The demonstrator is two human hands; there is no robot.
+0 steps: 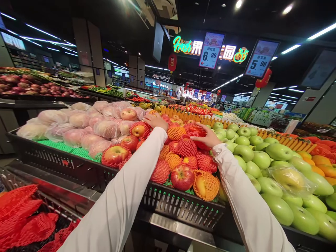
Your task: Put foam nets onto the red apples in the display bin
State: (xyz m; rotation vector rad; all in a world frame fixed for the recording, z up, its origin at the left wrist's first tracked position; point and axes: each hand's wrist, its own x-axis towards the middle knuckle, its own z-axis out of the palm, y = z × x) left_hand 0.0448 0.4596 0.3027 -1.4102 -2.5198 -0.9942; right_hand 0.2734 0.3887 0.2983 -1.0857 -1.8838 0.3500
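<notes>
My left hand (156, 121) reaches over the apple pile, its fingers stretched out and resting on the fruit. Just beside its fingertips lies an apple in a red foam net (139, 130). My right hand (209, 136) has its thumb and fingers around an apple in a red net (194, 130), near the green apples. Between my forearms are several apples in red and orange nets, among them a bare-topped red apple (182, 176) and an orange-netted apple (206, 185) at the front. They lie in a black slatted crate (183, 206) lined with green mesh.
Plastic-wrapped apples (78, 119) fill the crate's left side. Green apples (262, 160) are heaped to the right, with one bagged yellowish apple (290, 180) on top. Red foam nets (23, 210) lie in a basket at lower left. Price screens (211, 50) hang above.
</notes>
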